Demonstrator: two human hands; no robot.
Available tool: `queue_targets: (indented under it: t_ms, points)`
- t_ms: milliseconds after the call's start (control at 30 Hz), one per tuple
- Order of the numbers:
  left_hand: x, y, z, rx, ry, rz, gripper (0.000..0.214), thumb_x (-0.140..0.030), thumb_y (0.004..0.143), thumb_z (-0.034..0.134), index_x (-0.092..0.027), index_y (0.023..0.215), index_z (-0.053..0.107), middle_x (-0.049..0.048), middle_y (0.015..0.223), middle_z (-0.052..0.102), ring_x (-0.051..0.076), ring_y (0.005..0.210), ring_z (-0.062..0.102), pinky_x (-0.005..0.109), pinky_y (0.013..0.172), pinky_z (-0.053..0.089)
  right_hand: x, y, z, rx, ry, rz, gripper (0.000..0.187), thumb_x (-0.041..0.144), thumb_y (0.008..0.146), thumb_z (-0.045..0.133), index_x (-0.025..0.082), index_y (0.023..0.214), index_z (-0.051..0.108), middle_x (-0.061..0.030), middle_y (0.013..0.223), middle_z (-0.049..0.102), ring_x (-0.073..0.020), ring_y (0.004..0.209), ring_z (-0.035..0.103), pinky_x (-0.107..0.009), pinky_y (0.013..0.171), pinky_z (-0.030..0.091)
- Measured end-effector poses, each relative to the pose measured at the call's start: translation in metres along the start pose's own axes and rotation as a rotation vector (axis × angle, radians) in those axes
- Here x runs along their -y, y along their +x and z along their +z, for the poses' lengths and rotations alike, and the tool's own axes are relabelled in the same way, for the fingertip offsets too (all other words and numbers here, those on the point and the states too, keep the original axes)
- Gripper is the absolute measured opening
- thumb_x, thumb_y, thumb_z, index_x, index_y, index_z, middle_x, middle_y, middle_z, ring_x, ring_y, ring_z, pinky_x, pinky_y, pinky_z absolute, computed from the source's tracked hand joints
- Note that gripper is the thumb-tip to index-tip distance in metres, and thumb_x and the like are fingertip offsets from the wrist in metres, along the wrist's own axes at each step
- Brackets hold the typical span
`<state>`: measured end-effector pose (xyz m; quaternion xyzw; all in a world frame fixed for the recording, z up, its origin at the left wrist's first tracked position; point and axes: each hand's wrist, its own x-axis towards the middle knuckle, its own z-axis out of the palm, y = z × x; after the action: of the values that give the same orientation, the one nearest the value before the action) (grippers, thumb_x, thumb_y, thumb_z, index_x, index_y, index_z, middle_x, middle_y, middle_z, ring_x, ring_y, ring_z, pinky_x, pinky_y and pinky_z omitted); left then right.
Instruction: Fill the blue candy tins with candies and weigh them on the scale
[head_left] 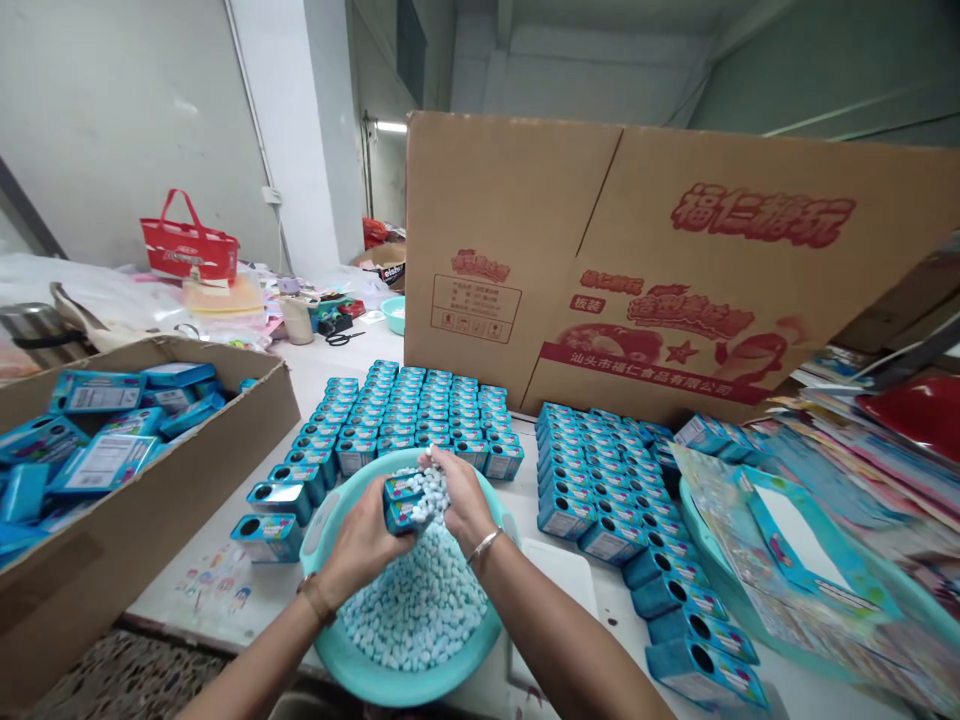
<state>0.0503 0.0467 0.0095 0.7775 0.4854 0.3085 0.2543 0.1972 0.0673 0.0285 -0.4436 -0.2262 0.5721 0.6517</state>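
Over a turquoise basin of small pale candies, my left hand grips two small blue candy boxes side by side. My right hand is cupped around a heap of candies, which spills against the tops of those boxes. A bracelet circles each wrist. The box openings are largely covered by the candies and fingers.
Rows of blue boxes with round holes stand behind the basin, with more rows on the right. A cardboard carton of boxes is at left. A large cardboard box blocks the back. Scissors lie farther off.
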Motion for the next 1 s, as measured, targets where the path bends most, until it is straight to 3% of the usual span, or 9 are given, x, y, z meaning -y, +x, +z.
queue_targets:
  t_ms: [233, 667, 767, 867, 1000]
  points:
    - [-0.003, 0.001, 0.0, 0.025, 0.009, 0.017, 0.051, -0.021, 0.065, 0.068, -0.02, 0.114, 0.05, 0.0066, 0.106, 0.064, 0.028, 0.096, 0.063, 0.038, 0.08, 0.049, -0.007, -0.007, 0.001, -0.001, -0.022, -0.029, 0.029, 0.046, 0.067, 0.073, 0.017, 0.07, 0.07, -0.0042, 0.076, 0.071, -0.018, 0.077, 0.064, -0.028, 0.075, 0.048]
    - [-0.002, -0.002, 0.001, 0.042, 0.031, 0.016, 0.055, -0.025, 0.068, 0.067, -0.021, 0.119, 0.047, 0.0061, 0.111, 0.063, 0.027, 0.101, 0.062, 0.036, 0.082, 0.049, -0.006, -0.019, 0.003, 0.211, -0.147, -0.071, 0.032, 0.049, 0.073, 0.07, 0.018, 0.071, 0.069, -0.0006, 0.072, 0.066, -0.0164, 0.074, 0.058, -0.027, 0.072, 0.042]
    - [0.0, -0.005, -0.014, 0.116, 0.147, 0.011, 0.046, -0.028, 0.068, 0.066, -0.021, 0.11, 0.049, 0.0048, 0.103, 0.064, 0.026, 0.094, 0.063, 0.034, 0.077, 0.048, -0.007, -0.014, -0.018, 0.194, -0.185, -0.021, 0.034, 0.052, 0.072, 0.069, 0.018, 0.078, 0.07, -0.003, 0.083, 0.07, -0.0195, 0.084, 0.06, -0.03, 0.08, 0.043]
    - [0.001, -0.006, -0.031, 0.298, 0.407, 0.011, 0.038, -0.029, 0.065, 0.064, -0.021, 0.1, 0.052, 0.0068, 0.098, 0.066, 0.028, 0.09, 0.065, 0.034, 0.072, 0.047, -0.016, -0.014, -0.057, 0.072, -0.34, 0.004, 0.041, 0.054, 0.07, 0.068, 0.021, 0.094, 0.07, -0.0057, 0.108, 0.07, -0.0237, 0.106, 0.059, -0.033, 0.094, 0.041]
    - [0.0, 0.003, -0.023, 0.563, 0.654, 0.0, 0.041, -0.026, 0.057, 0.065, -0.016, 0.096, 0.057, 0.0169, 0.098, 0.068, 0.036, 0.09, 0.067, 0.038, 0.072, 0.049, -0.047, -0.019, -0.093, -0.121, -0.54, 0.087, 0.054, 0.056, 0.069, 0.065, 0.02, 0.109, 0.067, -0.0126, 0.126, 0.062, -0.0315, 0.122, 0.051, -0.042, 0.101, 0.037]
